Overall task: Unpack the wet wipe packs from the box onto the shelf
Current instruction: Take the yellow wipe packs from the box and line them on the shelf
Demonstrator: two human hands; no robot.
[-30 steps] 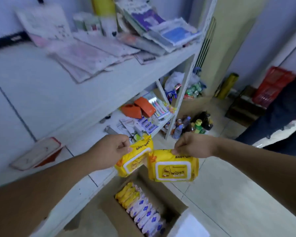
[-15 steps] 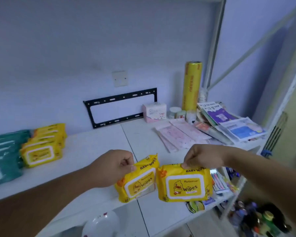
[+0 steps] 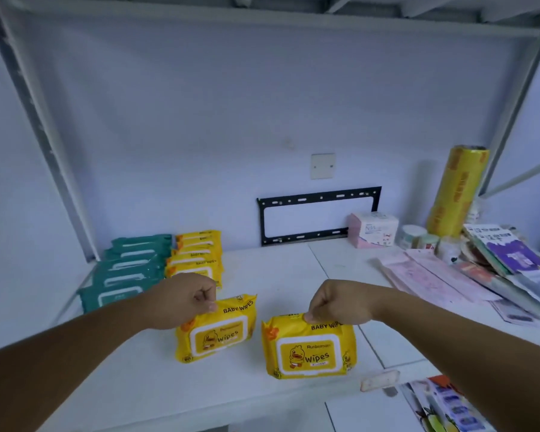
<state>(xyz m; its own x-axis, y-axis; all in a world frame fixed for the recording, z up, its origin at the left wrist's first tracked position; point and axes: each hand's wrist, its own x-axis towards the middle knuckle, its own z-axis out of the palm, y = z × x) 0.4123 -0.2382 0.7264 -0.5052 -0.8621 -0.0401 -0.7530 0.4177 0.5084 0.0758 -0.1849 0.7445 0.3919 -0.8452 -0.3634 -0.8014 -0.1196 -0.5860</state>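
My left hand (image 3: 181, 299) pinches the top edge of a yellow baby wipes pack (image 3: 217, 330), which hangs upright over the white shelf (image 3: 278, 275). My right hand (image 3: 337, 304) grips a second yellow baby wipes pack (image 3: 309, 347) the same way, a little lower and to the right. Further back on the left, a row of yellow packs (image 3: 197, 257) leans one behind another, with a row of teal packs (image 3: 128, 272) beside it. The box is out of view.
On the shelf's right side lie pink sheets (image 3: 424, 275), booklets (image 3: 508, 260), a pink tissue box (image 3: 373, 229), small jars (image 3: 413, 236) and a tall yellow film roll (image 3: 457, 191). A black bracket (image 3: 318, 216) hangs on the wall. A lower shelf (image 3: 371, 410) shows below.
The view has lifted from the box on the floor up to the shelf. Both hands carried their packs up and left over the shelf, and the packs have moved apart.
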